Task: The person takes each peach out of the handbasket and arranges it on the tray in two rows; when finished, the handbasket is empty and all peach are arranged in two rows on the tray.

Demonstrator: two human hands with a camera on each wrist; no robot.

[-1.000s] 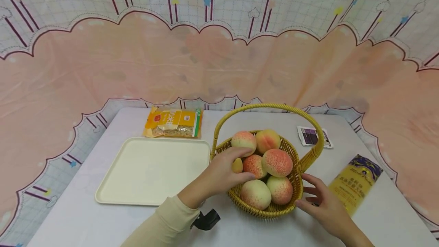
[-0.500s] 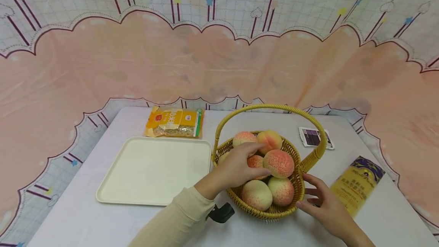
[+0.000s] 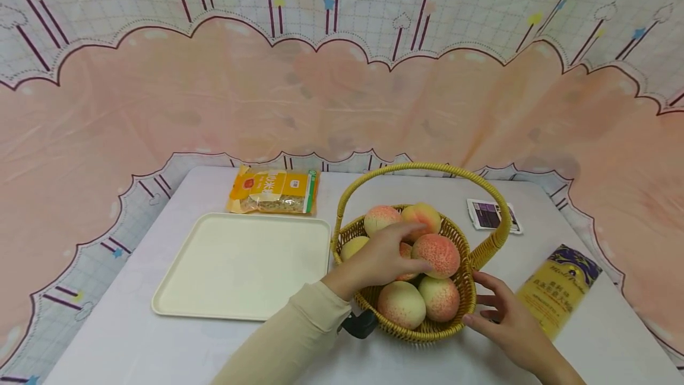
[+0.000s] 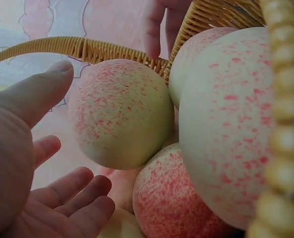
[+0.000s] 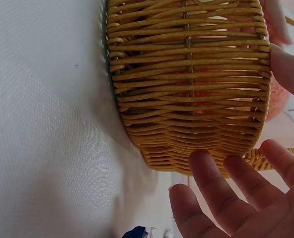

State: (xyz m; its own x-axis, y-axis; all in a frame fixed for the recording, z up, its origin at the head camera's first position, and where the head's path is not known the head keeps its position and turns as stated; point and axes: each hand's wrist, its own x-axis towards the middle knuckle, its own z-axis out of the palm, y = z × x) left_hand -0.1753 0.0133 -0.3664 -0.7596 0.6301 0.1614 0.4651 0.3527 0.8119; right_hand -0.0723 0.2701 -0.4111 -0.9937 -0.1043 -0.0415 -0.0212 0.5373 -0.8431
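A yellow wicker basket (image 3: pixel 422 336) with a tall arched handle (image 3: pixel 422 166) holds several pink-and-cream peaches. Over it reaches my left hand (image 3: pixel 378 260), thumb and fingers spread beside a red-speckled peach (image 3: pixel 437 254). In the left wrist view a gap shows between that hand's fingers (image 4: pixel 82 198) and the nearest peach (image 4: pixel 122 114); the thumb lies close to it. On the basket's right side my right hand (image 3: pixel 504 325) touches the wicker wall (image 5: pixel 186 89) with thumb and extended fingers. Part of a deeper peach (image 3: pixel 406 254) is hidden by the left hand.
A cream tray (image 3: pixel 243 266) lies left of the basket, with an orange grain bag (image 3: pixel 275 191) behind it. To the right are a small white-and-purple packet (image 3: pixel 493 216) and a yellow-and-purple package (image 3: pixel 558 290). A patterned cloth (image 3: pixel 342 100) hangs behind the table.
My left hand has moved right across the basket, from the left-side peaches towards the red-speckled peach. The right hand stays at the basket's side.
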